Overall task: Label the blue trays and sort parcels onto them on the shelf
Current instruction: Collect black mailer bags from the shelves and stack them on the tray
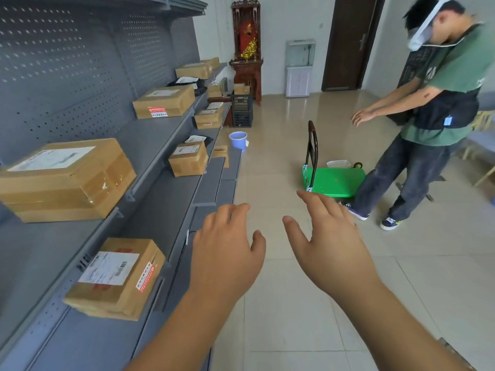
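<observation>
The grey shelf [150, 145] runs down the left side and already carries many cardboard parcels [67, 180], lying straight on the bare boards. No blue trays are in view anywhere, so the risk is that sorting goes ahead unlabelled and boxes land in the wrong places.

A second person [434, 116] stands to the right beside a green trolley [337, 180], near the walking path; a step forward could end in a bump or a trip over its deck.

The nearest parcel [117, 277] hangs slightly over the shelf edge, just beside the left forearm, and a careless sweep could knock it off.

The left hand [227, 247] and right hand [329, 236] hover over the floor, each grip loose and spread, holding nothing.
</observation>
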Motion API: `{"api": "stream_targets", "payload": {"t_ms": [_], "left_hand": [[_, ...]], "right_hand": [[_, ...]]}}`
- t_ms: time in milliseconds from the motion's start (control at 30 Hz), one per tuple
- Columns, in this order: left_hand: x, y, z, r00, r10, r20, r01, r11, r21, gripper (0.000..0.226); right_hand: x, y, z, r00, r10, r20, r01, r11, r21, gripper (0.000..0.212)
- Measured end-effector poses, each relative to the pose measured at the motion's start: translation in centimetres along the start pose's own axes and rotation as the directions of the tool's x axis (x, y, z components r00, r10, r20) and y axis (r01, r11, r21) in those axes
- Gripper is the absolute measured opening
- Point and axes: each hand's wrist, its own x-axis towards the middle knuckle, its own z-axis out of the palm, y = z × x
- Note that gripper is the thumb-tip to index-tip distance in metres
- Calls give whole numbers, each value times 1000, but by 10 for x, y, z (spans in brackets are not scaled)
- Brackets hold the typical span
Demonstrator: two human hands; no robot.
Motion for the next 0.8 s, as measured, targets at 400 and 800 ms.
{"api": "stream_targets", "payload": {"t_ms": [400, 800], "left_hand": [[179, 2, 82, 995, 88, 53, -87, 996, -19, 48], [363, 45, 164, 1000, -11, -3, 11, 1000, 21, 51]], "right_hand": [[158, 58, 63, 995, 100, -20, -102, 993, -61, 56], [363, 141, 104, 996, 21, 84, -15, 997, -74, 57]]}}
